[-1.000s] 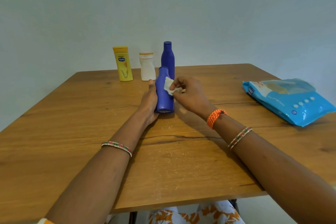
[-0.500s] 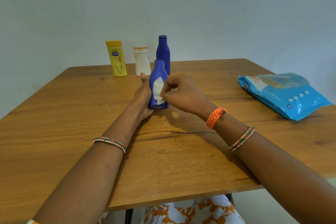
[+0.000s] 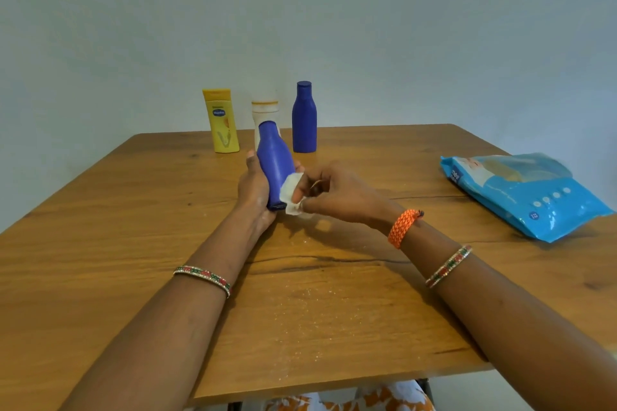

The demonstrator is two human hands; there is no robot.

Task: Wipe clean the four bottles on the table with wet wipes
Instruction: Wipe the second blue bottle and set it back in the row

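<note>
Now tilting its smooth blue bottle (image 3: 275, 165) further back, the left hand (image 3: 254, 187) is gripping it before three upright plastic bottles (image 3: 304, 117), while the right hand (image 3: 337, 192), pinching a crumpled white wet wipe (image 3: 289, 193), is rubbing lower near the base.

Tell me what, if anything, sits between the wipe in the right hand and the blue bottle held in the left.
Nothing visible. The right hand pinches the white wet wipe directly against the lower side of the blue plastic bottle, which the left hand grips, tilted.
</note>
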